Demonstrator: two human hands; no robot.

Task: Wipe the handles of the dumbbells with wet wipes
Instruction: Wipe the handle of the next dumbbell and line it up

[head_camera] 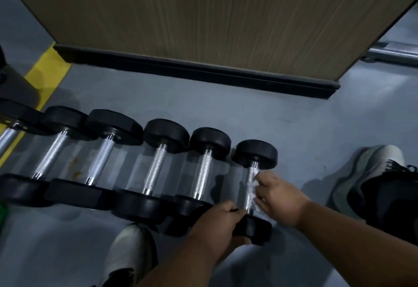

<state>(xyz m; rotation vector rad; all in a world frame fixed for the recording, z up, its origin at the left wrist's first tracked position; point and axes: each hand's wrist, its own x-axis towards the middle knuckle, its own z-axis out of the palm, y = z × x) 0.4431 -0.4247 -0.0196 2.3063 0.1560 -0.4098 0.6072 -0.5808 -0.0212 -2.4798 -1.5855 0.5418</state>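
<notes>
The rightmost dumbbell (pixel 252 190) lies on the grey floor (pixel 260 117) at the end of a row of dumbbells (pixel 126 162). The left hand (pixel 217 223) grips its near black head, while the right hand (pixel 279 198) presses a white wet wipe (pixel 251 192) against the knurled handle. No writing is legible.

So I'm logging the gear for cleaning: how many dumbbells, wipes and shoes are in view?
Dumbbells: 6, one cut off at the left edge
Wet wipes: 1, on the rightmost handle
Shoes: 2
Total: 9
</notes>
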